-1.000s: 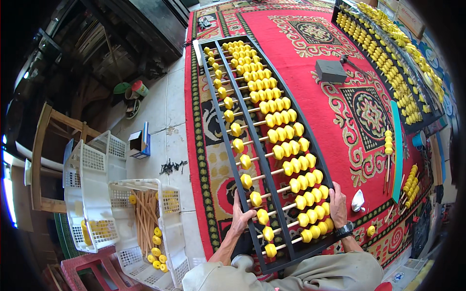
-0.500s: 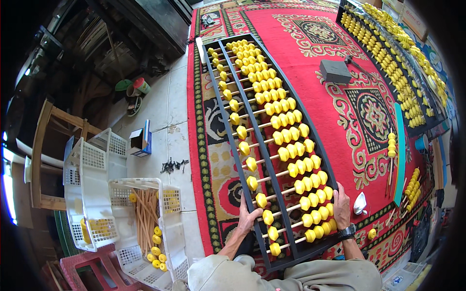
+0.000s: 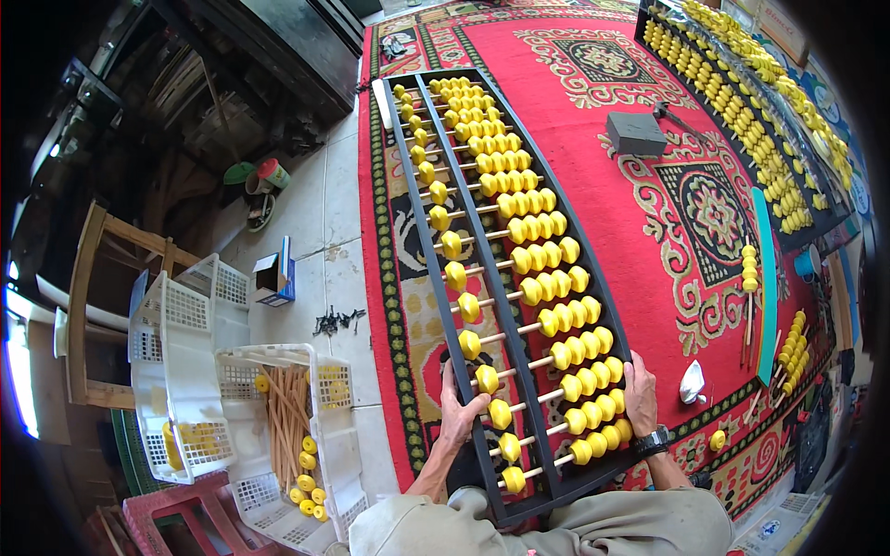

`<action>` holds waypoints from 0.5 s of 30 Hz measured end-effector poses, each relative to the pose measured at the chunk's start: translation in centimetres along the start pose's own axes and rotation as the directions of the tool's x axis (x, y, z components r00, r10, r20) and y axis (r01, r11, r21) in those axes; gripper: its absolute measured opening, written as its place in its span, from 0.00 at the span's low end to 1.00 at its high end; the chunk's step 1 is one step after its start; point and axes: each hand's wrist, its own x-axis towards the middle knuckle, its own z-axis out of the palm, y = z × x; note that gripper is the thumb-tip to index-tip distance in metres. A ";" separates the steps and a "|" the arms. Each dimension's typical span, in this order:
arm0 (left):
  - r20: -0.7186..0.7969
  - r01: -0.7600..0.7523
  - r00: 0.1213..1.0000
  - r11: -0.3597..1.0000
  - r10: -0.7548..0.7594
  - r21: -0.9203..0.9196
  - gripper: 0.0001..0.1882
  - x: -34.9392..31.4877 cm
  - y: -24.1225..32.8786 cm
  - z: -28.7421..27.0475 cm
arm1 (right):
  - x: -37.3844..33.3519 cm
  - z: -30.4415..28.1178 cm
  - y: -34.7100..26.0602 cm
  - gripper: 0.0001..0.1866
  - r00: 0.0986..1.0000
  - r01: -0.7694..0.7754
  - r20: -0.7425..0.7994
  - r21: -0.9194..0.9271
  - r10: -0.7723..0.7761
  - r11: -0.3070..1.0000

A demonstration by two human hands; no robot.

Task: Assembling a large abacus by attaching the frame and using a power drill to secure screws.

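Observation:
A long abacus [image 3: 519,306] with a black frame, wooden rods and yellow beads stretches from my lap to the far left of the red carpet. My left hand [image 3: 456,417] is closed on its left rail, the thumb lying over the top beside the nearer beads. On the opposite side, my right hand [image 3: 641,398] grips the right rail, its fingers partly hidden by the frame. One bead per rod lies left of the divider bar; several fill the right part of each rod. A white strip [image 3: 382,104] is beside the far left corner.
White plastic baskets [image 3: 324,435] with rods and yellow beads stand at left, near a reddish stool [image 3: 176,510]. A grey block [image 3: 636,134], a hammer [image 3: 677,119], a teal strip [image 3: 764,287] and a bead-filled rod [image 3: 749,269] lie right. More abacuses [image 3: 742,120] stand far right.
The abacus has shifted slightly to the left at its near end, and both hands have moved left with it, still holding the rails. The view has shifted a little too.

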 end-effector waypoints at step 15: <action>0.207 -0.365 0.930 0.837 0.305 0.407 0.42 -1.8 15.2 8.8 | -1.8 7.1 0.1 0.19 0.998 -0.029 -0.037 0.299 0.043 0.954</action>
